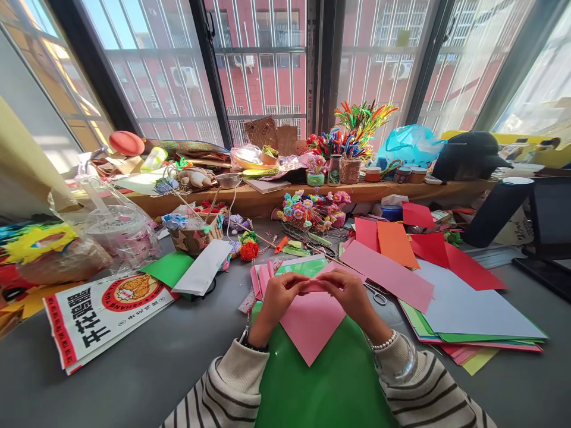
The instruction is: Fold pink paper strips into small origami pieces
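Note:
Both of my hands pinch the upper edge of a pink sheet of paper (311, 327), whose pointed corner hangs down toward me. My left hand (283, 297) grips it at the left of the middle, with thumb and fingers pressed together. On the other side, my right hand (345, 291) pinches the same edge, the fingertips of both hands almost meeting. A glossy green mat (321, 392) lies beneath. Folded pink paper pieces (261, 278) rest just beyond my left hand. Scissors (378, 295) lie to the right of my right hand.
A stack of coloured paper (482, 309) spreads on the right, near red (473, 267) and orange sheets (396, 244). At left lie a printed paper bag (111, 312) and a lidded plastic cup (120, 229). Craft flowers (307, 211) stand behind, below a crowded window ledge (191, 199).

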`<state>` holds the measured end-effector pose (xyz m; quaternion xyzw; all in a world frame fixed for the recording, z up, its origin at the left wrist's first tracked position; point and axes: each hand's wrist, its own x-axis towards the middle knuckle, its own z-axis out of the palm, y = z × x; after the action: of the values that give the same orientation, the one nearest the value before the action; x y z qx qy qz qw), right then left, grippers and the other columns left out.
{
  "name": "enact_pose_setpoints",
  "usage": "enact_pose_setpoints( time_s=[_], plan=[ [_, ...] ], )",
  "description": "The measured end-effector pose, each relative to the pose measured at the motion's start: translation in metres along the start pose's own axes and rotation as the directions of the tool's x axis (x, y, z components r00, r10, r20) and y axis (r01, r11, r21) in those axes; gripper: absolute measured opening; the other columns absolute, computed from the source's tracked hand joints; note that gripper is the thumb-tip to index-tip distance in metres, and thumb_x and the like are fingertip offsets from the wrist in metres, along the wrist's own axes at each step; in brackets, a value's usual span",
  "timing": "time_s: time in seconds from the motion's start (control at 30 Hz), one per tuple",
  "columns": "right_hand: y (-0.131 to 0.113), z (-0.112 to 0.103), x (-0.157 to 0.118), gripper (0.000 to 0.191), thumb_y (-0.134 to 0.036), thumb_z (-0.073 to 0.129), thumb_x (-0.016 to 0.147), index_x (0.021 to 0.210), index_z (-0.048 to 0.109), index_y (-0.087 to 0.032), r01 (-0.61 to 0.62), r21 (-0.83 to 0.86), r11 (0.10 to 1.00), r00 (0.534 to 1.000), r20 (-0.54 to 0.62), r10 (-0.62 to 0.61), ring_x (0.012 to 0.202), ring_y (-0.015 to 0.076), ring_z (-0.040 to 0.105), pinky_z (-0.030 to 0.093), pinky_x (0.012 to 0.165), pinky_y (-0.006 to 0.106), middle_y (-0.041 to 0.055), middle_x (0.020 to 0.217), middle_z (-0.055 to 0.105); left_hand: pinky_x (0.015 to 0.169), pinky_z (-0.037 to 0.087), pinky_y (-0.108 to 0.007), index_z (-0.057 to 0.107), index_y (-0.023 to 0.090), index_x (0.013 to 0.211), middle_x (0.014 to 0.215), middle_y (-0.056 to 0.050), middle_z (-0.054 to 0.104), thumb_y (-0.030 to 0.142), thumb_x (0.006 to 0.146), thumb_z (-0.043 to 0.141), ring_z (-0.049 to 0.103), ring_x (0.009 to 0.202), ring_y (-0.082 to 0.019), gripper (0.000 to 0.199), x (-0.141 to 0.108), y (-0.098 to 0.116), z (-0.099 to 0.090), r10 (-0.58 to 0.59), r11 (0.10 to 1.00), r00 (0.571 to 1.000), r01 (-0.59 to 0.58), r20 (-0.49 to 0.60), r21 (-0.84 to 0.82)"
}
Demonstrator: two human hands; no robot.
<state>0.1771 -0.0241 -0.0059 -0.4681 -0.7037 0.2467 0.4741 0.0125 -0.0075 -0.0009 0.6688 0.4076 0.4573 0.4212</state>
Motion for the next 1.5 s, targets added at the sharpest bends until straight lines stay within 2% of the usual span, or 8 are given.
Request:
enact_pose_setpoints(
  time_s=[0.37,0.47,0.6,0.83,1.03,1.33,1.5],
  plan=[
    [-0.0019,0.0006,0.0006,0.011,-0.019,0.05,0.074,0.074,0.062,-0.018,-0.014,-0.031,0.999,0.999,-0.033,0.013,0.063,0.0147,0.056,0.042,0.054,0.023,0.0025,0.07,0.063,0.055,0.048,-0.025,0.064,0.015,0.072,0.063,-0.002,0.063,0.027,0.067,0.055,0.058,0.056,-0.014,0.015,0.0005,0.0004,0.0014,0.007,0.998,1.0,-0.006,-0.021,0.055],
    [-0.0018,0.0001,0.001,0.011,-0.018,0.05,0.074,0.073,0.061,-0.018,-0.001,-0.05,0.999,1.0,-0.031,0.0,0.064,0.0147,0.055,0.042,0.055,0.023,0.0024,0.07,0.062,0.056,0.048,-0.025,0.063,0.015,0.075,0.066,-0.002,0.062,0.027,0.068,0.055,0.058,0.058,-0.014,0.016,0.001,0.0004,0.0012,0.002,0.999,1.0,-0.003,0.009,0.047],
    [-0.0008,-0.0007,0.0009,0.012,-0.017,0.049,0.074,0.074,0.061,-0.018,0.036,-0.088,0.995,0.999,-0.012,-0.037,0.065,0.0144,0.055,0.041,0.056,0.023,0.0023,0.07,0.061,0.056,0.048,-0.024,0.063,0.015,0.081,0.071,-0.003,0.059,0.027,0.071,0.051,0.058,0.06,-0.013,0.019,0.0014,-0.0012,0.0006,0.055,0.992,0.995,-0.063,0.078,0.108],
    [-0.0006,0.0003,-0.0002,0.012,-0.015,0.049,0.075,0.073,0.061,-0.017,0.07,-0.125,0.99,0.997,-0.004,-0.071,0.066,0.014,0.054,0.04,0.057,0.022,0.0023,0.069,0.06,0.057,0.045,-0.024,0.061,0.015,0.074,0.067,-0.003,0.059,0.026,0.073,0.05,0.056,0.06,-0.013,0.016,0.0002,-0.0021,0.0014,0.139,0.946,0.987,-0.158,0.087,0.282],
    [-0.0007,0.0004,-0.0007,0.013,-0.013,0.049,0.074,0.071,0.06,-0.018,0.084,-0.134,0.987,0.996,-0.012,-0.087,0.064,0.0134,0.053,0.04,0.056,0.022,0.0012,0.068,0.06,0.056,0.044,-0.023,0.061,0.014,0.073,0.066,-0.003,0.06,0.025,0.073,0.05,0.057,0.057,-0.012,0.016,-0.0007,-0.0027,0.0012,0.138,0.954,0.988,-0.153,0.073,0.26],
    [0.0013,0.0013,0.0,0.009,-0.019,0.05,0.074,0.071,0.059,-0.019,0.123,-0.237,0.964,0.992,0.019,-0.122,0.067,0.0151,0.052,0.04,0.057,0.024,0.0017,0.068,0.058,0.059,0.044,-0.023,0.062,0.018,0.072,0.062,-0.001,0.061,0.023,0.073,0.05,0.056,0.06,-0.013,0.013,-0.0033,0.0,0.0026,0.204,0.919,0.974,-0.225,0.099,0.323],
    [0.0023,0.0012,-0.0004,0.012,-0.014,0.048,0.075,0.071,0.058,-0.018,0.153,-0.292,0.944,0.988,0.052,-0.144,0.069,0.0146,0.052,0.039,0.059,0.023,0.0021,0.071,0.058,0.059,0.043,-0.023,0.063,0.018,0.072,0.062,-0.001,0.06,0.022,0.073,0.05,0.056,0.063,-0.013,0.013,-0.0032,0.0017,0.002,0.224,0.905,0.967,-0.253,0.123,0.342]
  ],
)
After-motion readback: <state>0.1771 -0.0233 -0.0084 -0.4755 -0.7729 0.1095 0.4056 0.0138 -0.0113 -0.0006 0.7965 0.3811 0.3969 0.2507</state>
